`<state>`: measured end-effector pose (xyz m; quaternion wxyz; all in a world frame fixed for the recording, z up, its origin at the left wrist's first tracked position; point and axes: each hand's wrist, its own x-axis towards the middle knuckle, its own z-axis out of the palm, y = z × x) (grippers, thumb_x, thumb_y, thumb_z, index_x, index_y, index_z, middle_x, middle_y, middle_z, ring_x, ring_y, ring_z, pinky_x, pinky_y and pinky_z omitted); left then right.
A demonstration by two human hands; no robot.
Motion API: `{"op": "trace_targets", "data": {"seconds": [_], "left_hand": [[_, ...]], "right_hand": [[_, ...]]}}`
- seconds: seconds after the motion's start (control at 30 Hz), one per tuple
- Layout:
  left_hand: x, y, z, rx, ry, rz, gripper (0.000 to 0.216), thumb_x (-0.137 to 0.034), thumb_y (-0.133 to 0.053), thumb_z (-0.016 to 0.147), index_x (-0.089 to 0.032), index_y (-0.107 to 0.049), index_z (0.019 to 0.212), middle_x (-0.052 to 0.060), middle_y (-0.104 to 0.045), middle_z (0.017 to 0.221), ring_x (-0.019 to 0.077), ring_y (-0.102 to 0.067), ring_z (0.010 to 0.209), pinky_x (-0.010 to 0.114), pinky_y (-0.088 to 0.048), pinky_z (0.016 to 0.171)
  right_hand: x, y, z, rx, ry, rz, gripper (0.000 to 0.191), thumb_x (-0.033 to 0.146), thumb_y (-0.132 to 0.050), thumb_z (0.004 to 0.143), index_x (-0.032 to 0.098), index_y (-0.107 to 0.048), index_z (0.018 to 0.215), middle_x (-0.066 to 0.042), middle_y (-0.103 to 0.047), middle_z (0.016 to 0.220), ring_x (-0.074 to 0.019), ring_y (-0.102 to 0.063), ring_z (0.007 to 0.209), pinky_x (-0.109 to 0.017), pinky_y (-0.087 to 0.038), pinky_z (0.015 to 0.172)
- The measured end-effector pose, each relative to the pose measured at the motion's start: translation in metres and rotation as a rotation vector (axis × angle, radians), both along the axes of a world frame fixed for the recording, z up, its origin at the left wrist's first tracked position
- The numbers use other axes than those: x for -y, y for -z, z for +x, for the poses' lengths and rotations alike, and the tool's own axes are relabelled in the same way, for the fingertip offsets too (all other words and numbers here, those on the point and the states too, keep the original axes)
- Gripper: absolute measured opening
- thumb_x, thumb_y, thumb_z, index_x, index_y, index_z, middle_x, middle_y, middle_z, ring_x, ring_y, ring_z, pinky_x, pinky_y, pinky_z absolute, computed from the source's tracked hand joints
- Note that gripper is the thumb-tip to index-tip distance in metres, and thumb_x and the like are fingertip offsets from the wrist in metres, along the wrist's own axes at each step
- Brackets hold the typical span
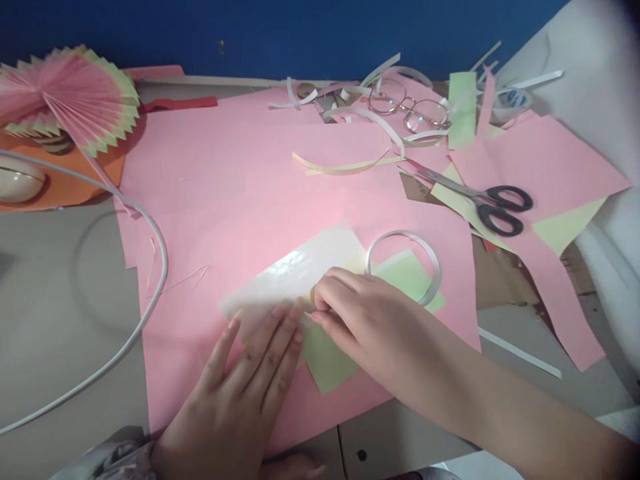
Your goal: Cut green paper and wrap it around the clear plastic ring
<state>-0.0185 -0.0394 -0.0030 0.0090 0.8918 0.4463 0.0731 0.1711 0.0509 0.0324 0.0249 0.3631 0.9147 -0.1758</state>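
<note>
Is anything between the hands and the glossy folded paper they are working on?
Nothing visible. The left hand lies flat on the glossy paper, and the right hand pinches its edge directly. The tape ring sits beside the right hand, and the scissors lie farther off.

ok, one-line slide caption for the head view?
Left hand flattens a pale green sheet on pink paper while the right hand pinches its edge; scissors lie nearby.
</note>
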Motion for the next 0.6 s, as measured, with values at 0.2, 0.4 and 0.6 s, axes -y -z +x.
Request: {"op": "trace_targets", "data": {"seconds": [0.2, 0.4, 0.6], "left_hand": [[0.001, -0.001, 0.001, -0.007, 0.0, -0.014, 0.086, -0.073, -0.027, 0.079, -0.007, -0.044, 0.132, 0.013, -0.034, 0.145, 0.0256, -0.024, 0.135, 0.046, -0.003, 0.113], [-0.001, -0.001, 0.001, 0.009, 0.012, -0.006, 0.089, -0.075, -0.031, 0.076, -0.006, -0.046, 0.131, 0.015, -0.035, 0.144, 0.0266, -0.025, 0.134, 0.045, -0.004, 0.112], [-0.002, -0.002, 0.0, -0.001, 0.01, -0.04, 0.088, -0.076, -0.033, 0.074, -0.013, -0.04, 0.136, 0.011, -0.036, 0.145, 0.0255, -0.025, 0.135, 0.045, -0.002, 0.112]], "right_hand": [[-0.004, -0.007, -0.003, -0.097, 0.161, -0.202, 0.014, 0.018, -0.048, 0.087, 0.019, -0.042, 0.074, 0.003, -0.049, 0.075, -0.0105, -0.044, 0.066, -0.026, -0.036, 0.059], [-0.007, -0.011, -0.003, -0.071, 0.156, -0.245, 0.014, 0.016, -0.049, 0.087, 0.019, -0.043, 0.074, 0.003, -0.05, 0.076, -0.0107, -0.045, 0.067, -0.026, -0.035, 0.058], [-0.004, -0.006, 0.0, -0.038, 0.053, -0.11, 0.013, 0.015, -0.049, 0.088, 0.019, -0.046, 0.076, 0.001, -0.051, 0.075, -0.013, -0.046, 0.07, -0.027, -0.034, 0.057]]}}
